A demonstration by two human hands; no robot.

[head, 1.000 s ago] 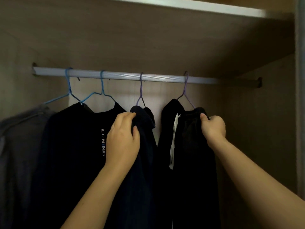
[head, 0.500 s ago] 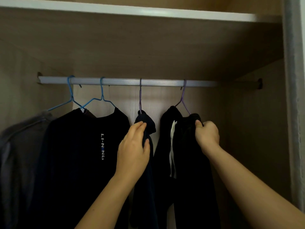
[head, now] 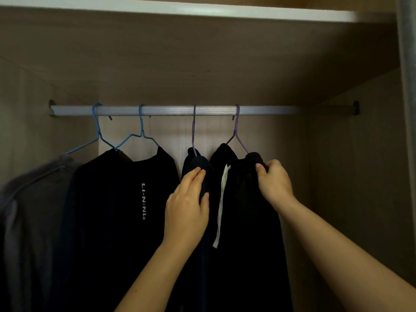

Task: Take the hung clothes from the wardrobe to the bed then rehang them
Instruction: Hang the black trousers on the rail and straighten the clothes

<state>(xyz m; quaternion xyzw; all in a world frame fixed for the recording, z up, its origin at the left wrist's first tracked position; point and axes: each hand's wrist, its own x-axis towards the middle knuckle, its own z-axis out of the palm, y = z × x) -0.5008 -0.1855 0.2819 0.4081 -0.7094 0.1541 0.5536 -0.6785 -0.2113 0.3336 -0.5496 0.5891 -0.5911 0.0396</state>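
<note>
**Both hands on hung clothes**

Still on rail [head: 171, 110], four hangers. Left hand [head: 186, 210] pinching dark navy garment [head: 200, 167] on left purple hanger [head: 193, 131], thumb against fingers. Right hand [head: 274, 181] closed on shoulder of black garment [head: 247, 221], right purple hanger [head: 236, 134]. Logo shirt [head: 117, 210] and grey top [head: 33, 199] further left on blue hangers [head: 141, 131].

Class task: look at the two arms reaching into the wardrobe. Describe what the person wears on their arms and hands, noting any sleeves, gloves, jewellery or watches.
Both forearms are bare as far as the picture shows: no sleeve reaches into view. The left hand and the right hand wear no gloves. No ring, watch or bracelet shows on the fingers or wrists. The light is dim, so very small details could be missed.
</note>
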